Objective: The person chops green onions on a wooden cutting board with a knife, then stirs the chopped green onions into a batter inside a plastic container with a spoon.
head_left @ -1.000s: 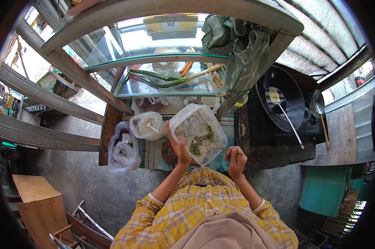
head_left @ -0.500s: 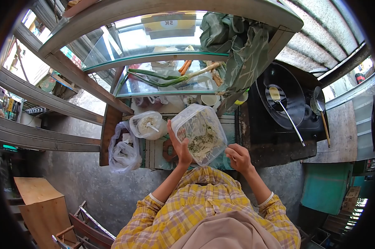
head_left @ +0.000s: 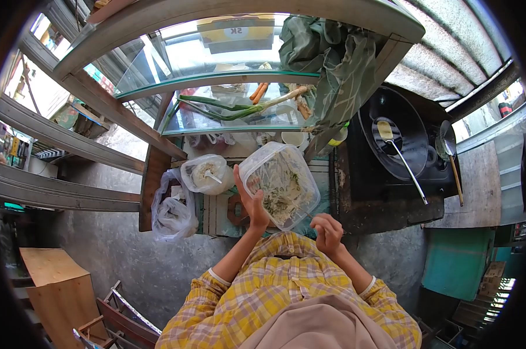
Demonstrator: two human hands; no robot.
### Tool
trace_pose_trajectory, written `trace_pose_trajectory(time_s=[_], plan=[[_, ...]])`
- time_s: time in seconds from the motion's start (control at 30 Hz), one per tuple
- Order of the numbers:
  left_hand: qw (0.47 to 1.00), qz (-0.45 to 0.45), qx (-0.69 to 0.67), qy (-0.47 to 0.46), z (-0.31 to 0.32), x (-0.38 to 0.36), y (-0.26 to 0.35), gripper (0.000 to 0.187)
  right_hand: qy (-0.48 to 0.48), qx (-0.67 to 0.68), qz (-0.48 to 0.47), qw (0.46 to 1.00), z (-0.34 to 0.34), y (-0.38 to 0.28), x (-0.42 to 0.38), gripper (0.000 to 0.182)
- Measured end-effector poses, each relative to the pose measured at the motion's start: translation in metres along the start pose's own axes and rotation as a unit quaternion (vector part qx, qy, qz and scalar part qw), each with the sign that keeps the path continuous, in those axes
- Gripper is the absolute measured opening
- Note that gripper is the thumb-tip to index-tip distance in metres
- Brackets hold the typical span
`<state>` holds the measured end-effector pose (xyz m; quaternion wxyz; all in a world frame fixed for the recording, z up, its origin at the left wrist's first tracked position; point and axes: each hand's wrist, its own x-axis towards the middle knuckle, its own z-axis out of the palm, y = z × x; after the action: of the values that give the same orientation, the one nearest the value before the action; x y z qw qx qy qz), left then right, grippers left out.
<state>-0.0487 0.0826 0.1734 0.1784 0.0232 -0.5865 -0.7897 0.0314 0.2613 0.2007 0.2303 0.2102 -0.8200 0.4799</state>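
Street food stall: glass display case [head_left: 228, 87] of vegetables, black wok [head_left: 394, 136] on stove, corrugated roof [head_left: 449, 52].

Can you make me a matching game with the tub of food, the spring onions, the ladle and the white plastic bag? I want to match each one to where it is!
Things:
1. plastic tub
2. spring onions
3. ladle
4. white plastic bag

Places:
A. lying in the black wok
B. slumped at the left edge of the counter
C. held up, tilted, by the left hand
D. on the glass shelf of the display case

Pairs: 1-C, 2-D, 3-A, 4-B
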Motion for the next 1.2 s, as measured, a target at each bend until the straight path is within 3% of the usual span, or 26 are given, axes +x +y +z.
trace_pose_trajectory(time_s=[0.13, 0.4, 0.53, 0.8, 0.9, 1.03, 1.2], plan=[[1.000, 0.003, 0.002, 0.003, -0.001, 0.002, 0.003, 0.083, -0.075, 0.021, -0.077, 0.994, -0.004, -0.006, 0.001, 0.009], [0.998, -0.001, 0.020, -0.053, -0.008, 0.005, 0.002, 0.083, -0.133, -0.079, -0.120, 0.981, -0.015, 0.013, 0.019, 0.030], [0.998, 0.008, 0.031, -0.053, -0.009, 0.006, 0.004, 0.082, -0.198, -0.055, -0.161, 0.965, -0.005, 0.016, 0.002, 0.029], [0.998, 0.008, 0.055, -0.028, -0.001, 0.002, 0.005, 0.082, -0.147, -0.128, -0.085, 0.977, -0.013, 0.028, 0.033, 0.029], [0.998, 0.027, 0.056, -0.012, 0.002, 0.002, 0.006, 0.083, -0.169, -0.136, -0.089, 0.972, -0.004, 0.021, 0.021, 0.029], [0.998, 0.023, 0.062, 0.000, -0.002, -0.001, 0.003, 0.084, -0.212, -0.110, -0.069, 0.969, -0.006, 0.017, 0.021, 0.024], [0.997, 0.029, 0.059, -0.030, -0.005, -0.004, 0.005, 0.084, -0.165, -0.113, -0.065, 0.978, -0.008, 0.021, 0.032, 0.012]])
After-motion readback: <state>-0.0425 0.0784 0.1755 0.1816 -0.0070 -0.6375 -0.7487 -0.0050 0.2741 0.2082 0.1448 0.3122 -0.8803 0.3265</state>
